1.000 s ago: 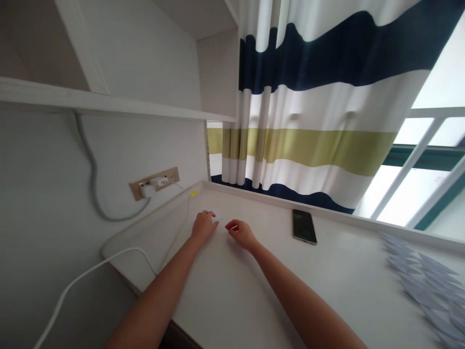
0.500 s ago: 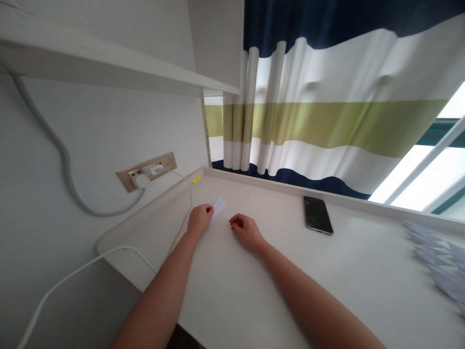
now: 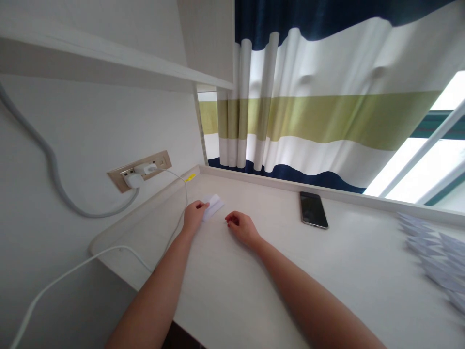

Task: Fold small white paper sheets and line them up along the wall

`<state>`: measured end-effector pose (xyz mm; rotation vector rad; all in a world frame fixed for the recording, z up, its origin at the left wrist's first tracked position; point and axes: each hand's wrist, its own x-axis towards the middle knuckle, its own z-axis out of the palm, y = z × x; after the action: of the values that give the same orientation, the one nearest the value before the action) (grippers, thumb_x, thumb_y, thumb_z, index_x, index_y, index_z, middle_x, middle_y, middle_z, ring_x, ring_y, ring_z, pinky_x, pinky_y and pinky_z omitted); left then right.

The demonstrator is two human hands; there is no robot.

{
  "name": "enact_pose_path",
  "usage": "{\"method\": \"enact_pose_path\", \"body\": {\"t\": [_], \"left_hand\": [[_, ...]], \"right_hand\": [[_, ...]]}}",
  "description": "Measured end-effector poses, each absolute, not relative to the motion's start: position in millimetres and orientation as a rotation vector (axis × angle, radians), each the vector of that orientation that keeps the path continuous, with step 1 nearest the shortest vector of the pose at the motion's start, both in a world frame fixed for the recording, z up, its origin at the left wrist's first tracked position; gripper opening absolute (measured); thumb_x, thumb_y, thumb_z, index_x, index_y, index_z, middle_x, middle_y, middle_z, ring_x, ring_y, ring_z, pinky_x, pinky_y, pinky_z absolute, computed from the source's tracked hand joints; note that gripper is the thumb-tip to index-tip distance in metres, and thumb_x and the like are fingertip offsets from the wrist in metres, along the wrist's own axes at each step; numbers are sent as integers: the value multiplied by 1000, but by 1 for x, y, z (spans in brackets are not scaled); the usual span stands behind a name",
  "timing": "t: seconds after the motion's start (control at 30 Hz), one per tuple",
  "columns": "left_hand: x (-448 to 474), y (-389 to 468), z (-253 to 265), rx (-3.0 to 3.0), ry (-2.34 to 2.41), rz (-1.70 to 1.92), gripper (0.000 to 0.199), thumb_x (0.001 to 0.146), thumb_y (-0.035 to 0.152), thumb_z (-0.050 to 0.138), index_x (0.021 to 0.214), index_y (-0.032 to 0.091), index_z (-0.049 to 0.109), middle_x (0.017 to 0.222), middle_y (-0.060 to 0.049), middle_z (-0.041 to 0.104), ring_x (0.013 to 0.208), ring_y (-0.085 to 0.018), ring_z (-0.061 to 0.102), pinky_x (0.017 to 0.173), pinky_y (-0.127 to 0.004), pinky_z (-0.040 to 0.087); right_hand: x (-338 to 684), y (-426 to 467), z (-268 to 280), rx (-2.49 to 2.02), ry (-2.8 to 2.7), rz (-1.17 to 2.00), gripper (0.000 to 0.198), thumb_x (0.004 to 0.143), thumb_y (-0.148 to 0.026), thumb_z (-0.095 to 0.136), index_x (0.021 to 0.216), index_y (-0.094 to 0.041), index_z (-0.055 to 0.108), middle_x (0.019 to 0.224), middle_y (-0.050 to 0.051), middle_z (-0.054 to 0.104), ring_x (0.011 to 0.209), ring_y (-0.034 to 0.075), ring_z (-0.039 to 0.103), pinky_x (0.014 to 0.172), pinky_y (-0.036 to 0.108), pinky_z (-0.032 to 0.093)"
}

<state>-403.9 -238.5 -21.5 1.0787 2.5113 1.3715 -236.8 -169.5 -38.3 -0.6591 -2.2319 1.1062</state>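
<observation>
A small piece of white paper (image 3: 213,206) is pinched at its left edge between the thumb and fingers of my left hand (image 3: 193,215), over the pale desk. It looks creased or folded. My right hand (image 3: 242,227) rests on the desk just to the right, apart from the paper. Its fingers are curled in with the tips close together, and no object shows in them. At the desk's right end lie several folded white paper pieces (image 3: 432,257), grouped in overlapping rows and partly cut off by the frame edge.
A dark phone (image 3: 314,210) lies on the desk (image 3: 225,286) near its raised back edge. A white cable (image 3: 186,194) runs from the wall socket (image 3: 140,170) across the desk under my left forearm. A yellow sticker (image 3: 190,177) marks the back corner. A shelf (image 3: 119,63) overhangs the left side.
The paper has turned and shows a broader, clearer face in my left hand. My right hand stays curled beside it. The whole view has shifted slightly.
</observation>
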Motion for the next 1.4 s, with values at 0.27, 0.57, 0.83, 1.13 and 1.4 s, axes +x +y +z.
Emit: {"method": "enact_pose_path", "body": {"t": [0.27,0.57,0.83,1.13,1.4], "left_hand": [[-402,-241,-20,1221,2523,1764,18,72,32,48,65,16,54,65,-1,55,64,-13,50,62,-24,37],[-354,-234,4,1232,1918,2111,22,71,37,53,68,15,53,63,2,52,59,-9,48,54,-18,38],[-292,-201,11,1317,1606,1752,28,64,40,60,69,16,48,58,1,56,50,-11,54,49,-22,45],[-188,-176,5,1169,1198,1285,36,66,43,60,85,14,55,80,-7,62,67,-15,61,58,-29,51],[-128,-183,-5,1142,1159,1258,20,62,23,65,78,12,60,73,-3,62,63,-11,58,62,-27,50]], "right_hand": [[-238,-170,-40,-662,-2198,1138,19,68,-9,49,80,-16,62,69,2,60,63,11,52,63,25,41],[-231,-161,-5,-643,-1627,1580,18,65,-27,61,79,-16,58,72,3,62,65,12,59,57,24,46],[-133,-129,12,-931,-1495,1404,11,63,-14,56,56,-16,47,47,-4,52,45,8,53,44,20,41],[8,-132,1,-1040,-1499,1282,12,61,-21,58,58,-16,48,49,-5,51,44,7,48,46,21,42],[42,-152,-5,-1088,-1375,1292,11,58,-20,60,62,-16,51,50,-5,54,44,7,49,48,22,44]]}}
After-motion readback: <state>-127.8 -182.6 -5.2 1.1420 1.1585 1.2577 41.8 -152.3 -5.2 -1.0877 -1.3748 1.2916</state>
